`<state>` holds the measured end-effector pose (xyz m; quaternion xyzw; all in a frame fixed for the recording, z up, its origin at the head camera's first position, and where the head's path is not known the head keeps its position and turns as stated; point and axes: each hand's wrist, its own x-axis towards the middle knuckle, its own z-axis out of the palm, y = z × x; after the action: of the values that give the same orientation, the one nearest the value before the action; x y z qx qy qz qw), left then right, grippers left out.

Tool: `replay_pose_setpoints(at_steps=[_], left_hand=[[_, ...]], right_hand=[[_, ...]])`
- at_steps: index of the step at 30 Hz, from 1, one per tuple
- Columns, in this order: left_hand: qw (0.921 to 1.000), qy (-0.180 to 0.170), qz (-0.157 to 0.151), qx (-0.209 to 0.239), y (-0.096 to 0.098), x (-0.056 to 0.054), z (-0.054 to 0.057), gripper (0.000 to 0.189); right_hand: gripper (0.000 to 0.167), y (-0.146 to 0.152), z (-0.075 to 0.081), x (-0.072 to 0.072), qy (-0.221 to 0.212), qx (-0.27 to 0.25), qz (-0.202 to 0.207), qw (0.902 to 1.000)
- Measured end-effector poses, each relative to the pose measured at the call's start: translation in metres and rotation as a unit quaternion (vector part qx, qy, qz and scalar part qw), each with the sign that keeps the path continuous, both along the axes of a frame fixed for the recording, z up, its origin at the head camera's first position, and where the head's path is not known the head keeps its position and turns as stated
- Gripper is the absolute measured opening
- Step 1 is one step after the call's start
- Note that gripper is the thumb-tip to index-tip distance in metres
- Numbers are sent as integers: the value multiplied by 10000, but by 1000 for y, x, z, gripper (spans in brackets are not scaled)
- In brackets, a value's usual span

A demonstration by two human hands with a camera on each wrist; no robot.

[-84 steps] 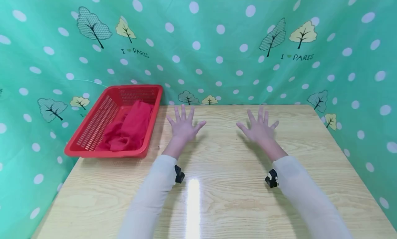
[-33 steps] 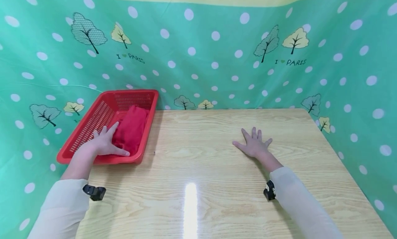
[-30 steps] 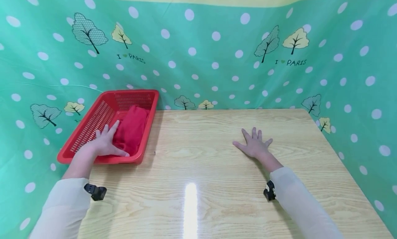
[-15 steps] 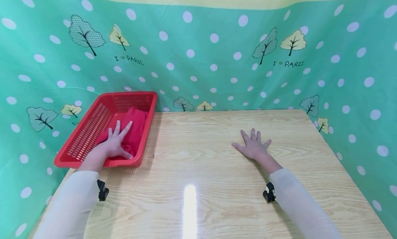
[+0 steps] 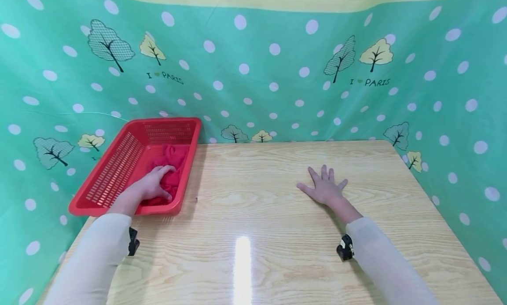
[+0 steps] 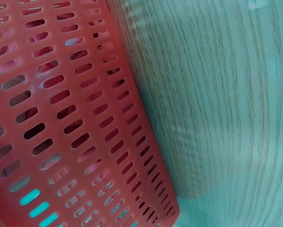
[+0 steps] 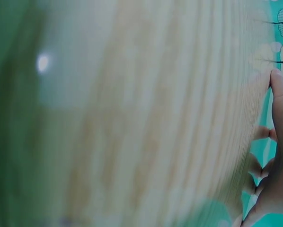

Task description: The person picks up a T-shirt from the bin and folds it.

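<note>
A red cloth point(image 5: 176, 154) lies bunched inside the red plastic basket point(image 5: 189, 168) at the left of the table. My left hand point(image 5: 151, 185) reaches over the basket's near rim and grips the cloth with curled fingers; the fingertips are partly sunk in the folds. In the left wrist view the slotted wall of the basket point(image 6: 61, 97) hides most of that hand. Flat on the tabletop at the right, my right hand point(image 5: 325, 188) rests with its fingers spread, holding nothing. The right wrist view catches the right hand point(image 7: 279, 156) at its edge.
The light wooden table point(image 5: 269, 217) carries a bright light reflection near its front. A green dotted curtain point(image 5: 253, 54) with printed trees hangs behind and along both sides. The basket stands against it at the back left.
My left hand, spread over the cloth half a second ago, has curled its fingers into it, and the cloth has bunched up nearer the hand. My right hand has stayed in place.
</note>
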<state>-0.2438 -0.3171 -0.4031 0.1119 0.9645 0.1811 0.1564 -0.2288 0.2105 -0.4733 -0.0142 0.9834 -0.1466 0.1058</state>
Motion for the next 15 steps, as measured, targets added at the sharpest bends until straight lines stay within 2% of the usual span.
replay_pose_setpoints(at_steps=[3, 6, 11, 15], left_hand=[[9994, 327, -108, -103, -1, 0, 1, 59], [9982, 561, -131, -163, -1, 1, 3, 47], [9956, 929, -119, 0, -5, 3, 9, 42], [9933, 1115, 3, 304, -8, 6, 20, 43]], right_hand=[[92, 0, 1, 0, 1, -9, 12, 10000], [92, 0, 3, 0, -24, -45, 9, 10000], [91, 0, 4, 0, -16, -86, -14, 10000], [92, 1, 3, 0, -8, -76, -5, 10000]])
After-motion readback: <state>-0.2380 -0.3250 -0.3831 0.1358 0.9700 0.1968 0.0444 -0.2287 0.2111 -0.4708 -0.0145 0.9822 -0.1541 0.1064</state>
